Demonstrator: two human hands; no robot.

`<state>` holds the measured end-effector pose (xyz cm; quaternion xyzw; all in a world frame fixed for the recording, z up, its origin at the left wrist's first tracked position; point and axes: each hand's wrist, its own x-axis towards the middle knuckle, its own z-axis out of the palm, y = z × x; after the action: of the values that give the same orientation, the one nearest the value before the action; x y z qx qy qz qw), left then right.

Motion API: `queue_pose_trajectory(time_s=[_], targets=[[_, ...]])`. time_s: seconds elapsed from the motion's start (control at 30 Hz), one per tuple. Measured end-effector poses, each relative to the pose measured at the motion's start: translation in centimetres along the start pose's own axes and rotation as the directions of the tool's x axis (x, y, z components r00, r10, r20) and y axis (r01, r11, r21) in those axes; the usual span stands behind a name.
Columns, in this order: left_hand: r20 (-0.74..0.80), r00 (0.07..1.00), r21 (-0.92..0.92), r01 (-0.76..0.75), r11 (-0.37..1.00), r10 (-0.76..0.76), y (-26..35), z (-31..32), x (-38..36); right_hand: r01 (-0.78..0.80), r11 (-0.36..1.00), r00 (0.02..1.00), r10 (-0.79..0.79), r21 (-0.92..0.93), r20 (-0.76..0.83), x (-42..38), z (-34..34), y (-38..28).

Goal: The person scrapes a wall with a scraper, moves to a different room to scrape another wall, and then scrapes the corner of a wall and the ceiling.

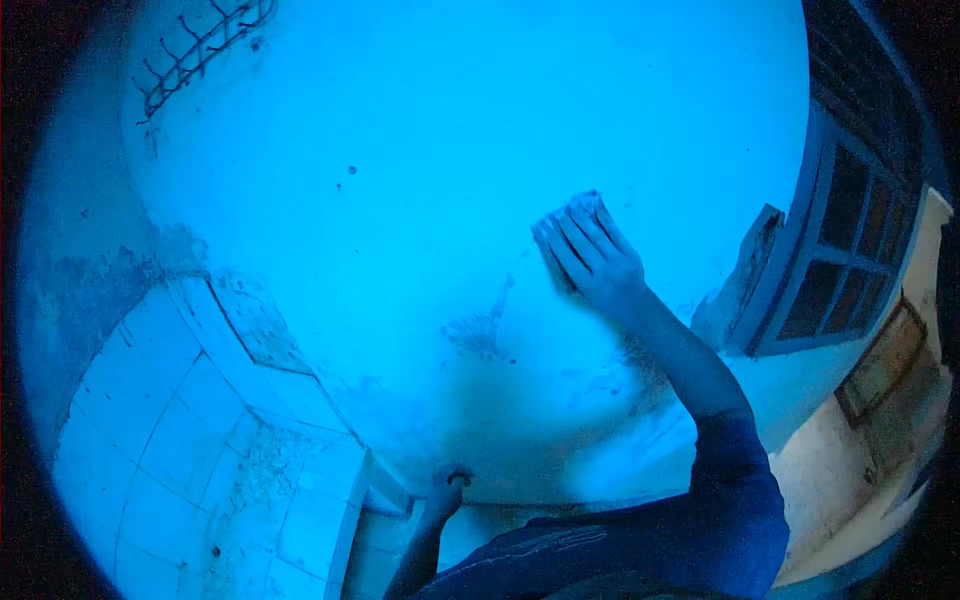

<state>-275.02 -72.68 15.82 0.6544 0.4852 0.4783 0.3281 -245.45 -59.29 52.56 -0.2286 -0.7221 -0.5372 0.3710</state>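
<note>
In the head view, my right hand (pixel 600 262) is raised against the wall (pixel 450 130). Its fingers lie over a thin, pale piece like a cloth or pad (pixel 592 200), pressed to the wall; its exact kind does not show. Lower down, my left hand (pixel 443 495) is closed around a small dark, round-ended object (pixel 459 477) near the foot of the wall. What that object is, I cannot make out. Scuffed patches (pixel 478 335) mark the wall below and left of my right hand.
A paned window (pixel 845 245) with a frame stands at the right. Rusty bars (pixel 200 50) are at the upper left. Worn tiles (pixel 170 440) and a tiled ledge (pixel 310 480) lie at the lower left. Strong blue light tints everything.
</note>
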Motion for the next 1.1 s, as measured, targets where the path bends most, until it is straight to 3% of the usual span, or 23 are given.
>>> queue_pose_trajectory(time_s=[0.1, 0.13, 0.17, 0.23, 0.3, 0.37, 0.5, 0.57, 0.7, 0.77, 1.0, 1.1], targets=[[-0.002, 0.995, -0.119, 0.094, 0.988, -0.095, -0.5, -0.5, 0.4, -0.051, 0.999, 0.996, 0.052, -0.008, 0.075, 0.7, -0.2, -0.4], [-0.010, 0.996, 0.028, 0.090, 0.996, -0.089, 2.1, -1.0, 0.5, -0.059, 0.998, 0.993, 0.058, 0.001, 0.105, 0.6, -0.4, -0.3], [0.010, 0.992, 0.016, 0.123, 0.992, -0.124, 3.2, -1.1, 0.1, -0.051, 0.999, 0.990, 0.050, 0.008, 0.134, 0.4, -0.7, -0.4], [-0.110, 0.988, -0.109, 0.095, 0.989, -0.107, 3.8, -1.0, -0.7, -0.043, 0.999, 0.981, 0.038, 0.019, 0.190, 0.1, -0.9, -0.2], [-0.091, 0.984, -0.090, 0.145, 0.985, -0.153, 0.4, -0.8, -1.5, -0.022, 1.000, 0.999, 0.022, 0.001, 0.043, 0.7, 0.6, 0.3], [-0.048, 0.970, -0.059, 0.235, 0.970, -0.238, -1.7, 0.9, -4.6, -0.026, 0.999, 0.994, 0.024, 0.024, 0.106, 1.5, 0.8, 0.4], [-0.011, 0.991, -0.146, 0.128, 0.981, -0.131, 0.0, 1.6, -4.7, 0.029, 1.000, 0.988, -0.029, 0.007, 0.153, -0.2, -0.2, -0.6], [-0.045, 0.989, -0.180, 0.128, 0.975, -0.138, -2.1, 2.7, -5.7, 0.060, 0.998, 0.996, -0.057, -0.029, 0.073, 0.6, 0.9, 0.2], [-0.033, 0.985, -0.121, 0.164, 0.979, -0.169, 1.2, 2.7, -4.3, 0.041, 0.998, 0.997, -0.045, 0.056, 0.062, 3.3, 0.2, 0.6], [-0.062, 0.995, -0.122, 0.066, 0.990, -0.074, 1.5, 2.6, -4.1, 0.024, 0.996, 0.988, -0.036, 0.086, 0.147, 3.6, -0.9, 0.2], [-0.169, 0.975, -0.060, 0.133, 0.989, -0.141, 0.4, 2.7, -4.7, -0.012, 1.000, 0.980, 0.007, 0.027, 0.199, 2.7, -0.9, -0.2], [-0.122, 0.976, -0.171, 0.159, 0.972, -0.181, 1.6, 3.6, -6.4, -0.014, 0.995, 0.970, -0.010, 0.097, 0.242, 1.8, -1.7, 0.0]])
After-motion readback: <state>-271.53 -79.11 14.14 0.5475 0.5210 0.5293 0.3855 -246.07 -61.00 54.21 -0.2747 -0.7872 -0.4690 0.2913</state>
